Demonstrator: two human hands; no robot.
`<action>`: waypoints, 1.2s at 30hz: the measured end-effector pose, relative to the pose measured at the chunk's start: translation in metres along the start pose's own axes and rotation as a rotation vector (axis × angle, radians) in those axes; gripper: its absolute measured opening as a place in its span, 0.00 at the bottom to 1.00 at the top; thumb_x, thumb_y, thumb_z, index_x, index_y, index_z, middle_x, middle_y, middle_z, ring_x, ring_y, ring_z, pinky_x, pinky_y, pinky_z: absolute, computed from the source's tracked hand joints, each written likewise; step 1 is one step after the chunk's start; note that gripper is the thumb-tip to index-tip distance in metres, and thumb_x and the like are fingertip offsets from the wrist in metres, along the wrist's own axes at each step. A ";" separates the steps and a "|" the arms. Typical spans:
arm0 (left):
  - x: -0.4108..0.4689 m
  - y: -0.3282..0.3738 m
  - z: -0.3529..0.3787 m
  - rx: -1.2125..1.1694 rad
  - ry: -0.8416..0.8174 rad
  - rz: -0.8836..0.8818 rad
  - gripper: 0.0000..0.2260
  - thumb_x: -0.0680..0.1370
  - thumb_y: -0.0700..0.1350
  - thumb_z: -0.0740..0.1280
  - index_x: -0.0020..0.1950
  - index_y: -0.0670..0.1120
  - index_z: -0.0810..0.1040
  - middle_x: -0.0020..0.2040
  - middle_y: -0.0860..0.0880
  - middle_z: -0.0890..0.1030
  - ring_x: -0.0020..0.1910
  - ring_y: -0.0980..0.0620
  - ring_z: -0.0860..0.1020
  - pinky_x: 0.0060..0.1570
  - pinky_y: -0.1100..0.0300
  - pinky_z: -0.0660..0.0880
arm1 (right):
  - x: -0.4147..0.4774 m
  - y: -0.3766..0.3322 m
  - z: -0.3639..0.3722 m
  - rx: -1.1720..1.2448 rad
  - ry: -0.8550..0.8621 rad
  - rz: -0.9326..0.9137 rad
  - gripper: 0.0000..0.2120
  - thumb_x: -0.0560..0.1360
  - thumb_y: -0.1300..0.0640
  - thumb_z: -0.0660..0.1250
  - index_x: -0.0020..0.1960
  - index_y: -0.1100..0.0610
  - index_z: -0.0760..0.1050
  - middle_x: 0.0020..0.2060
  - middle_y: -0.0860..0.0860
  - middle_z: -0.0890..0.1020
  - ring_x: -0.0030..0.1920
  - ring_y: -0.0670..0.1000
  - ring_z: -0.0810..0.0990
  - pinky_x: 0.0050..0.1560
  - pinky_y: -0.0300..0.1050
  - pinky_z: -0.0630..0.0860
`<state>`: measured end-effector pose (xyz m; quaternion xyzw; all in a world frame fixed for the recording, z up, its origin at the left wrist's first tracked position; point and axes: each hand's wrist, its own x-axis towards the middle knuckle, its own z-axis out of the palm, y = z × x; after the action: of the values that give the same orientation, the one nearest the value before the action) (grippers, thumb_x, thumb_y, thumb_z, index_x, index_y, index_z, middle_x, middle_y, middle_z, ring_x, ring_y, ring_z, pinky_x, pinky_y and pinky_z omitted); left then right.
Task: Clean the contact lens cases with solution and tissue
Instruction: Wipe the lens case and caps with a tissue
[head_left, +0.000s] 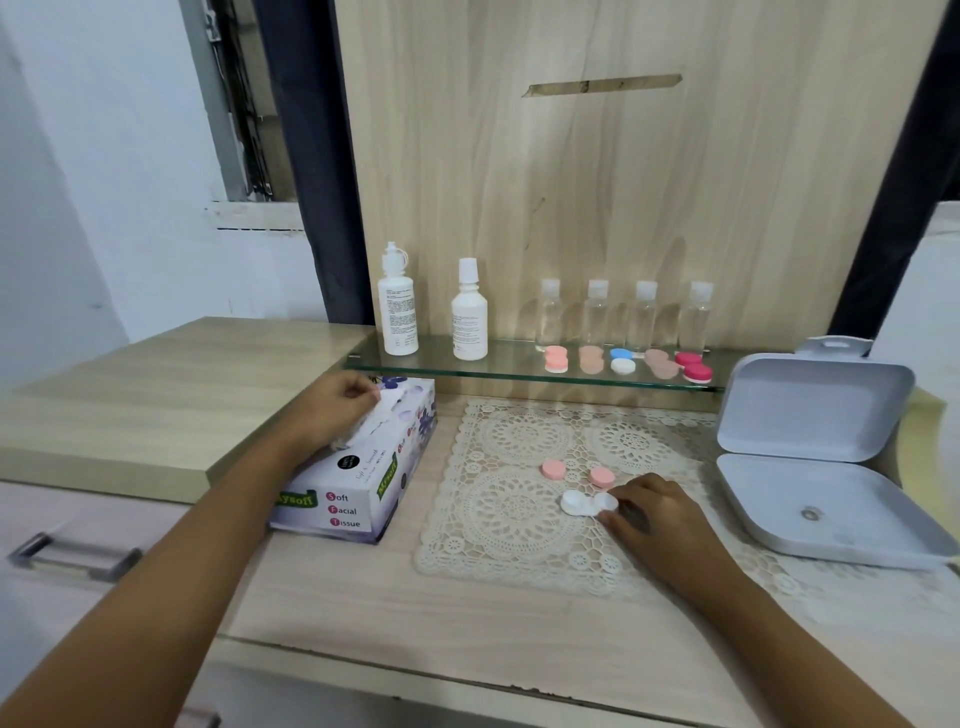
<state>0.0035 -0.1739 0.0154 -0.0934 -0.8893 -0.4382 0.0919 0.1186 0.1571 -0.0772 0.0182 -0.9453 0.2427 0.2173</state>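
White lens case (588, 503): on lace mat (498, 540), gripped at one end by curled right hand (649, 512); judged light, rigid, slippery. Protruding tissue (375, 415): left of mat, pinched by left hand (337, 405); judged soft, easily torn

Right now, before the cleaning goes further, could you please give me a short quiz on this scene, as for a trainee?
1. Count: how many clear bottles stand on the glass shelf?
2. True or false: the left hand pinches a tissue at the tissue box.
3. Choose one. The two pink caps lie: A) on the tissue box; B) on the lace mat; C) on the glass shelf.
Key: 1 four; 2 true; 3 B.
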 end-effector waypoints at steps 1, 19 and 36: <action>0.000 -0.002 -0.001 0.030 -0.032 -0.005 0.05 0.77 0.49 0.65 0.46 0.50 0.78 0.41 0.51 0.79 0.41 0.52 0.76 0.43 0.58 0.72 | 0.000 0.000 0.000 0.000 -0.002 0.000 0.12 0.73 0.51 0.68 0.54 0.53 0.80 0.46 0.47 0.77 0.50 0.51 0.74 0.51 0.48 0.71; -0.017 0.060 0.009 -0.158 0.169 0.285 0.07 0.79 0.44 0.62 0.44 0.45 0.77 0.38 0.50 0.77 0.33 0.61 0.72 0.35 0.66 0.67 | 0.000 -0.002 -0.001 -0.014 -0.022 0.017 0.13 0.73 0.51 0.67 0.56 0.54 0.79 0.49 0.48 0.77 0.53 0.52 0.73 0.54 0.48 0.71; -0.056 0.082 0.124 -0.357 -0.204 0.168 0.12 0.81 0.49 0.56 0.49 0.45 0.76 0.40 0.53 0.77 0.37 0.57 0.73 0.38 0.62 0.69 | -0.001 -0.003 -0.002 -0.009 -0.032 0.024 0.13 0.74 0.50 0.66 0.56 0.54 0.78 0.50 0.50 0.77 0.54 0.52 0.73 0.57 0.49 0.70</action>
<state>0.0682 -0.0304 -0.0102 -0.2259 -0.7914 -0.5676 0.0199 0.1202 0.1553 -0.0748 0.0097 -0.9499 0.2408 0.1991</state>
